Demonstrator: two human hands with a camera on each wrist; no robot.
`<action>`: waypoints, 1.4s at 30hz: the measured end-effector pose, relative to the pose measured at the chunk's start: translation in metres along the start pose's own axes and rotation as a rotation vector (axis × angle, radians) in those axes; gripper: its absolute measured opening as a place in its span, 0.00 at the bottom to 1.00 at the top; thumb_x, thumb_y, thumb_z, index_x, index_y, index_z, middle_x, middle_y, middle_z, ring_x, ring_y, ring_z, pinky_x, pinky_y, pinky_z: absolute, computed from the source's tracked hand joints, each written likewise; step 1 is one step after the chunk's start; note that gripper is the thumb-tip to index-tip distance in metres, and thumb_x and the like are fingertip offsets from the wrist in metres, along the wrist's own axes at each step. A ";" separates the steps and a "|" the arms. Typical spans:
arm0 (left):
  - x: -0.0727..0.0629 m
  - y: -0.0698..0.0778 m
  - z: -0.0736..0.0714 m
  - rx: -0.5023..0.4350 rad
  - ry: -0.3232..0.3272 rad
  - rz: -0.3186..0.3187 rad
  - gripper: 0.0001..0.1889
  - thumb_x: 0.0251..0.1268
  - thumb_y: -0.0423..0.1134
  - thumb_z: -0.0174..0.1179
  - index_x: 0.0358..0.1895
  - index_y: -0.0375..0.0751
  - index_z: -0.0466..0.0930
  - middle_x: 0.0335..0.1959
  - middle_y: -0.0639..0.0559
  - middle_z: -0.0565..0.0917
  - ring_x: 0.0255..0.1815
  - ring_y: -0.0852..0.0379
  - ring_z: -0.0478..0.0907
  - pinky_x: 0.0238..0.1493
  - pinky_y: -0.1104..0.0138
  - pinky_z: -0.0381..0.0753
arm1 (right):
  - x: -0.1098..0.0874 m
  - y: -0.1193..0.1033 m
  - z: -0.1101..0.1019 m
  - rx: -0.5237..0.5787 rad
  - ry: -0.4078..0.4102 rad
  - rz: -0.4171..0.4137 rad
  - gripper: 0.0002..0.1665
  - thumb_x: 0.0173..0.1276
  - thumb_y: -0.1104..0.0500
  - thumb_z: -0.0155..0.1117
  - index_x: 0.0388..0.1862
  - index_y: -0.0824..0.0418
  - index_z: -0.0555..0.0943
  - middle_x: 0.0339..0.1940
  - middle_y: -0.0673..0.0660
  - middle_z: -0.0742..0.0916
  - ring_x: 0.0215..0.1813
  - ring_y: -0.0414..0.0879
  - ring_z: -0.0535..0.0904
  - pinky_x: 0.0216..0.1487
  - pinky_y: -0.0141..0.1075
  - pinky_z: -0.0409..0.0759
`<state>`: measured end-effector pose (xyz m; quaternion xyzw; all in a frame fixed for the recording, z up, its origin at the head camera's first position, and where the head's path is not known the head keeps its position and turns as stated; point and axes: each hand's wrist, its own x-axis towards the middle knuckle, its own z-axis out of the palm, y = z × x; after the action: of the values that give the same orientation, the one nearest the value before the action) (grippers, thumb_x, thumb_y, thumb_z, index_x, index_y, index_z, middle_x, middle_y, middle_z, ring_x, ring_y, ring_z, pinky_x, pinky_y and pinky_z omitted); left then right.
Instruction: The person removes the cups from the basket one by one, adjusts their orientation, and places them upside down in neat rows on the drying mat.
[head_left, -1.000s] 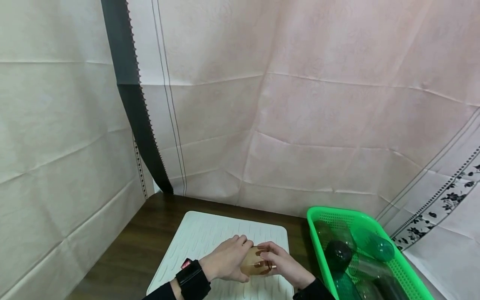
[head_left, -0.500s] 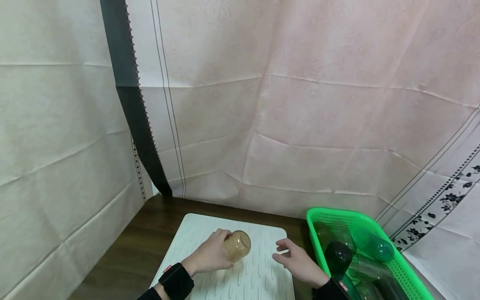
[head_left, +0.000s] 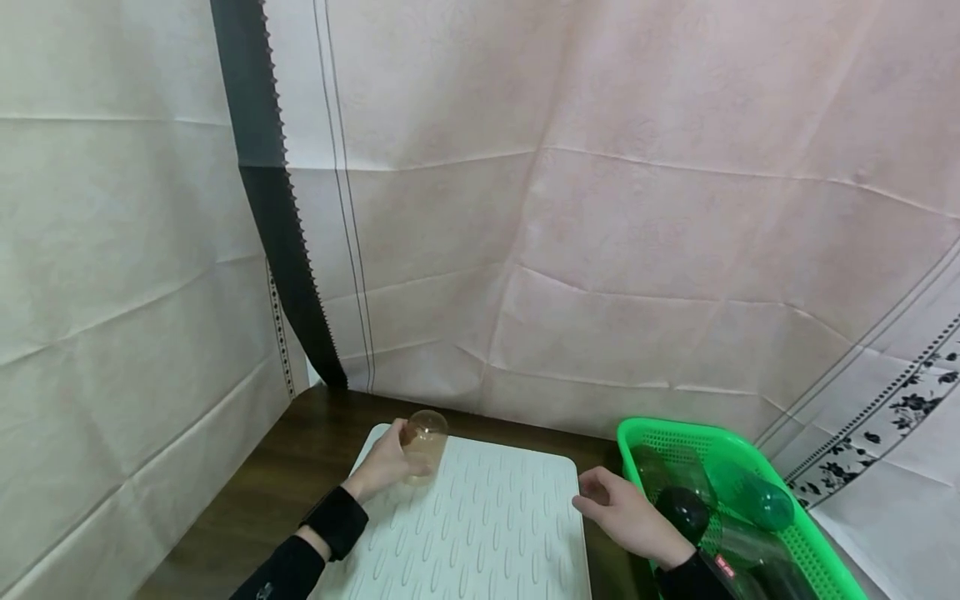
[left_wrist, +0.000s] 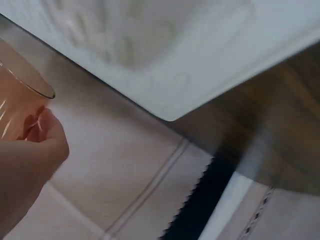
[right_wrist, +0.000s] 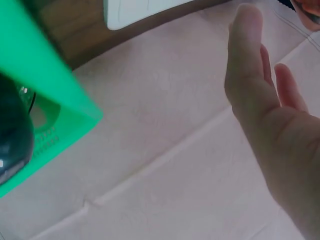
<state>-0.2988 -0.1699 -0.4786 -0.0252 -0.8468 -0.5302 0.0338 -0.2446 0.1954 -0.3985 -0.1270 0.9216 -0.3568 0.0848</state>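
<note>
An amber drinking glass point(head_left: 429, 444) is tilted, its rounded base up and its rim down, over the far left corner of a white ribbed mat point(head_left: 495, 533). My left hand point(head_left: 381, 463) grips its side. In the left wrist view the thin rim of the glass point(left_wrist: 30, 86) shows beyond the fingers; whether it touches the mat, I cannot tell. Beyond the mat's right edge, beside the basket, my right hand point(head_left: 626, 515) hovers with loosely bent fingers and holds nothing. The right wrist view also shows this hand point(right_wrist: 267, 105) with nothing in it.
At the right stands a green perforated basket point(head_left: 671, 427) with several glasses in it, among them a dark one point(head_left: 682, 510) and a teal one point(head_left: 772, 504). Pale cloth point(head_left: 637, 208) hangs behind and left of the brown wooden table point(head_left: 247, 492).
Both hands were on the glass a second ago; then the right hand let go and moved right towards the basket. My left hand has carried the glass to the mat's far left corner.
</note>
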 end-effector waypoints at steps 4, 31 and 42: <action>0.009 -0.011 -0.007 0.018 0.061 -0.014 0.38 0.41 0.34 0.76 0.56 0.30 0.63 0.52 0.36 0.73 0.53 0.41 0.70 0.53 0.49 0.69 | -0.001 0.003 -0.010 0.005 -0.013 0.006 0.27 0.64 0.42 0.61 0.52 0.60 0.75 0.50 0.55 0.80 0.52 0.54 0.76 0.48 0.48 0.75; 0.029 -0.043 -0.021 0.076 0.214 -0.119 0.39 0.38 0.28 0.71 0.58 0.27 0.61 0.53 0.29 0.73 0.54 0.36 0.70 0.54 0.48 0.68 | 0.002 0.057 -0.114 -0.327 0.038 -0.011 0.28 0.64 0.57 0.64 0.56 0.73 0.71 0.51 0.69 0.77 0.54 0.66 0.72 0.48 0.50 0.74; 0.032 -0.035 -0.019 0.081 0.186 -0.136 0.51 0.41 0.26 0.67 0.71 0.32 0.46 0.64 0.24 0.59 0.64 0.31 0.58 0.61 0.43 0.59 | 0.007 0.081 -0.113 -0.341 -0.204 0.079 0.41 0.58 0.51 0.69 0.62 0.74 0.66 0.58 0.78 0.67 0.58 0.74 0.63 0.52 0.56 0.69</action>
<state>-0.3325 -0.2021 -0.4993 0.0829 -0.8606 -0.4966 0.0774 -0.2932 0.3228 -0.3712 -0.1388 0.9596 -0.1773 0.1689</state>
